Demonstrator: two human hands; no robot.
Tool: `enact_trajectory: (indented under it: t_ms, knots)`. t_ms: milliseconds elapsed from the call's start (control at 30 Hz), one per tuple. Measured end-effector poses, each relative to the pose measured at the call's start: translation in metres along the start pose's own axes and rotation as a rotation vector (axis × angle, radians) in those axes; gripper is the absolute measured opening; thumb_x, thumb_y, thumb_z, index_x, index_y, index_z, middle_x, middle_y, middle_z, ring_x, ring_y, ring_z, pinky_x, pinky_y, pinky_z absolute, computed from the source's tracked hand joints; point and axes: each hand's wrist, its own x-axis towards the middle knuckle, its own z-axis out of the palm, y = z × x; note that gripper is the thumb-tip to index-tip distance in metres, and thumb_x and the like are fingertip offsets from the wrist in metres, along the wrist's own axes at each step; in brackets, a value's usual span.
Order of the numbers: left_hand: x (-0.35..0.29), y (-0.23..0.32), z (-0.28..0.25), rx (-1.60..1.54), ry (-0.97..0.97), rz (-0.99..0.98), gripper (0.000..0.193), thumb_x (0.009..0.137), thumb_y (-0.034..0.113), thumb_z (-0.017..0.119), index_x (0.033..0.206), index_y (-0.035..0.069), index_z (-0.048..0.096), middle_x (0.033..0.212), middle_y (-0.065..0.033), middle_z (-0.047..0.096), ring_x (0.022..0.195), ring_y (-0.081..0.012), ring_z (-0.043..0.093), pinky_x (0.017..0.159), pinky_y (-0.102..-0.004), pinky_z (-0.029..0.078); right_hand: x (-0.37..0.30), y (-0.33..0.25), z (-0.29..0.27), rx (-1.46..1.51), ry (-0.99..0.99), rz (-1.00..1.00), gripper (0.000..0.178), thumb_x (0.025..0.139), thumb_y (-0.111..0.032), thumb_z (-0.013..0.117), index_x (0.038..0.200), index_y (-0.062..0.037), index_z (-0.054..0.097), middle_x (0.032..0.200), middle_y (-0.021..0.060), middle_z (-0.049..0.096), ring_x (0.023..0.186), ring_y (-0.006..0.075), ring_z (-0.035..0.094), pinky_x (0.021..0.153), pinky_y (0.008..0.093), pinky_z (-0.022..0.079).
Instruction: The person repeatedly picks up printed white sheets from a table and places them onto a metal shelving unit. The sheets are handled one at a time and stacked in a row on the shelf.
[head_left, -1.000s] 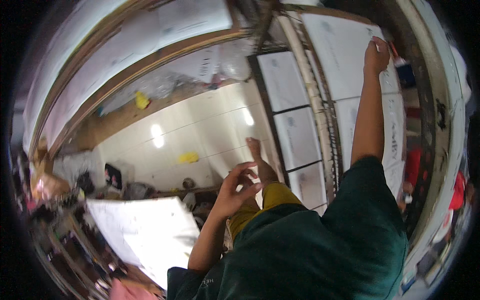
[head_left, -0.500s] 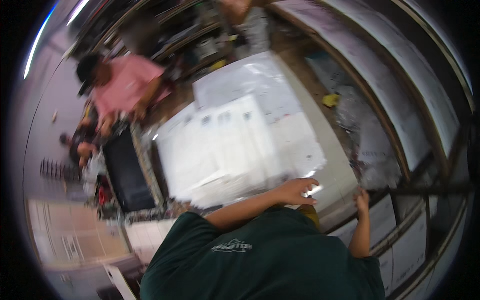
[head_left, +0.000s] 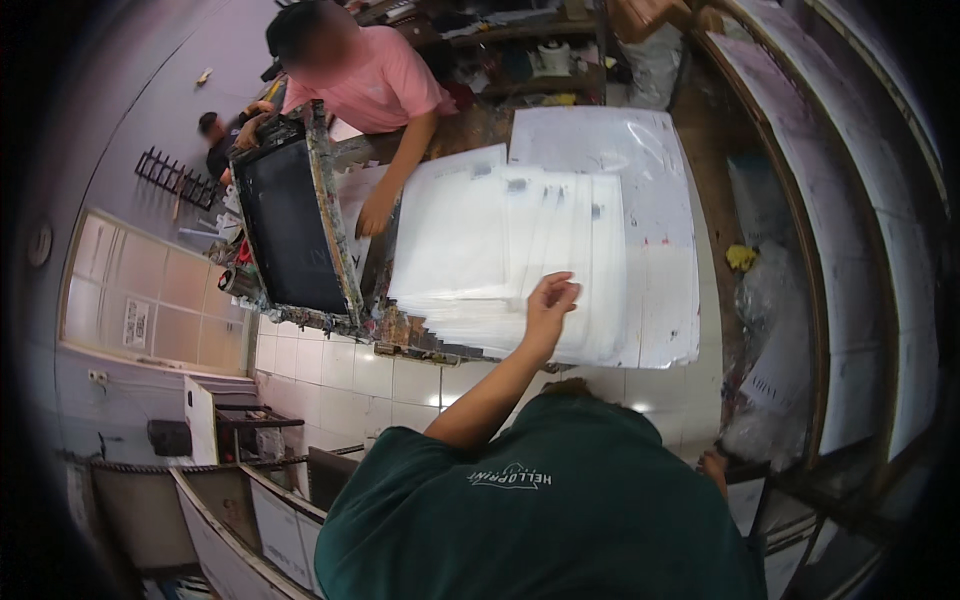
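Over the near right part of a fanned stack of thin white sheets (head_left: 460, 235), my left hand (head_left: 553, 298) hovers or rests with its fingers partly bent and apart. Nothing shows in its grasp; contact with the sheets is hard to judge. Small dark printed marks run along the far edges of the sheets. Beneath and right of them lies a large pale board or plastic sheet (head_left: 655, 250). My right hand (head_left: 713, 465) is low at my right side, near the shelving, with its fingers mostly hidden.
Across the table a person in a pink shirt (head_left: 375, 75) reaches a hand toward the sheets' left edge. A dark screen-printing frame (head_left: 295, 225) stands tilted at the left. Drying racks with white sheets (head_left: 790, 210) line the right. Clear plastic bags (head_left: 765, 320) lie there too.
My view has turned. My left hand has moved from the stack's near edge to above the sheets. My right hand has lowered beside my body. The co-worker's arm now reaches toward the sheets.
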Motion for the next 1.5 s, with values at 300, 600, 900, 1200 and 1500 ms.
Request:
enact_trajectory:
  t_ms: [300,600,900,1200,1500]
  knots:
    - [0.026,0.003,-0.055,-0.487,0.514,0.089,0.037,0.082,0.015,0.064,0.115,0.011,0.046,0.097,-0.0037,0.052,0.088,-0.0155,0.050,0.077,-0.0306,0.044,0.067,-0.013,-0.058,0.044,-0.070,-0.150,0.040,0.081,-0.014,0.049,0.119,-0.0023,0.051,0.092,0.0109,0.060,0.066,0.0187,0.058,0.048,0.0300,0.043]
    - [0.085,-0.005,-0.147,-0.966,0.576,-0.012,0.089,0.075,0.033,0.073,0.141,0.014,0.014,0.138,-0.0156,0.020,0.120,-0.0263,0.036,0.095,-0.0311,0.042,0.011,-0.089,-0.016,-0.283,-0.062,-0.293,0.043,0.073,-0.011,0.053,0.114,0.0038,0.055,0.090,0.0174,0.064,0.077,0.0259,0.062,0.068,0.0329,0.049]
    - [0.236,-0.074,-0.172,-0.632,0.245,0.005,0.049,0.092,0.012,0.047,0.135,0.001,0.026,0.122,-0.0132,0.049,0.112,-0.0186,0.048,0.096,-0.0263,0.038,0.016,-0.082,-0.018,-0.195,0.146,-0.538,0.044,0.074,-0.008,0.054,0.116,0.0041,0.054,0.106,0.0181,0.060,0.097,0.0282,0.057,0.082,0.0350,0.045]
    - [0.104,0.014,0.011,-0.527,0.021,-0.055,0.035,0.077,-0.005,0.065,0.109,-0.001,0.051,0.107,-0.0096,0.059,0.096,-0.0159,0.057,0.079,-0.0239,0.046,-0.149,-0.266,0.155,0.222,0.036,-0.705,0.038,0.080,-0.014,0.061,0.117,-0.0055,0.056,0.104,0.0081,0.061,0.094,0.0187,0.056,0.081,0.0303,0.044]
    - [-0.041,0.020,0.033,-0.266,-0.510,-0.077,0.043,0.073,-0.008,0.067,0.112,-0.003,0.049,0.105,-0.0132,0.060,0.092,-0.0163,0.059,0.080,-0.0260,0.047,-0.268,-0.334,0.170,1.120,0.157,-0.667,0.030,0.082,-0.010,0.060,0.106,-0.0109,0.043,0.093,0.0054,0.062,0.080,0.0139,0.059,0.067,0.0276,0.045]
